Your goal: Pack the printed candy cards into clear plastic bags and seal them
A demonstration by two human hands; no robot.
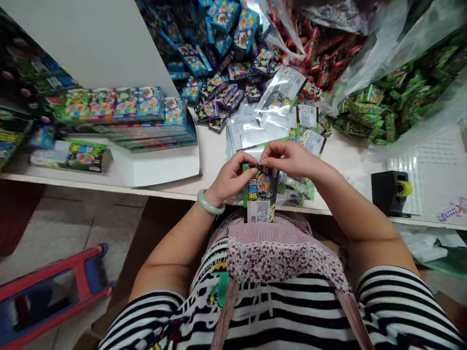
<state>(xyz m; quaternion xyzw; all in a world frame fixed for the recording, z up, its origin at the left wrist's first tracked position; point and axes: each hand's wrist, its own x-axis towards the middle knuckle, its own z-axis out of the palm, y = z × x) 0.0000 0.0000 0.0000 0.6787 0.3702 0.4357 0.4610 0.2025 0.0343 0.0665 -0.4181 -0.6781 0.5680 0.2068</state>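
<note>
A printed black and green candy bag [263, 187] hangs over the front edge of the table, its top edge between my hands. My left hand [235, 177], with a pale green bangle [210, 202] at the wrist, grips the bag's upper left side between thumb and fingers. At the top edge my right hand [286, 156] pinches the bag with thumb and forefinger. Just beyond my hands lies a pile of flat clear-fronted bags [262, 126]. More small bags [297, 188] lie to the right of the one I hold.
Behind are heaps of small packets: blue [222, 24], purple [222, 95], red [326, 56] and green [375, 112]. At left, a white tray [164, 167] stands beside a row of stacked packets [146, 109]. A black tape dispenser [388, 193] sits right; a red-and-blue stool [83, 274] is on the floor.
</note>
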